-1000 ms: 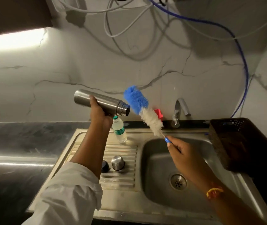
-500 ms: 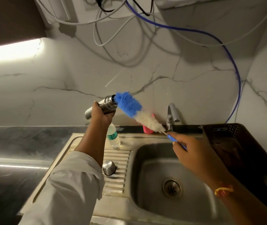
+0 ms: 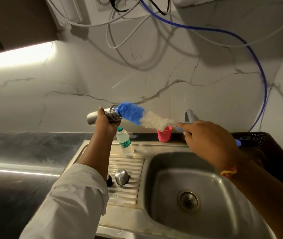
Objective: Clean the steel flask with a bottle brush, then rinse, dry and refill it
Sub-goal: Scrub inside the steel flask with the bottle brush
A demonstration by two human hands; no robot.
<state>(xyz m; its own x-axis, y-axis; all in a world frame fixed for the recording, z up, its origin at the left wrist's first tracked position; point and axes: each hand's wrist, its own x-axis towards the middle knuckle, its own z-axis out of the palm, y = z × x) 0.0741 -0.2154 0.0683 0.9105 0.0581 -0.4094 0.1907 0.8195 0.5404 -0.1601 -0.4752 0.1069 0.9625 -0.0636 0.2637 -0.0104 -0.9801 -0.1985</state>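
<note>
Left hand (image 3: 105, 120) is wrapped round the steel flask (image 3: 92, 119), centre-left of frame, held in the air above the draining board. The flask lies nearly sideways with its mouth pointing right. Right hand (image 3: 207, 140), centre-right, has its fingers curled on the blue handle of the bottle brush (image 3: 137, 116). The blue bristle tip is just at the flask mouth and the white bristles are all outside.

Step looks like feeding the brush in. To do it well:
- Line the handle up with the flask's length and push straight with a twist so the bristles fold in.
- Grip firmly with the left hand so the flask isn't shoved back.
- Better done over the sink (image 3: 171, 187), so drips land in the basin.
- Bristles may flick water coming out.

Steel cap (image 3: 122, 176) sits on the draining board, lower centre. Water bottle (image 3: 125, 144) and red cup (image 3: 164, 135) stand behind it, well clear.
</note>
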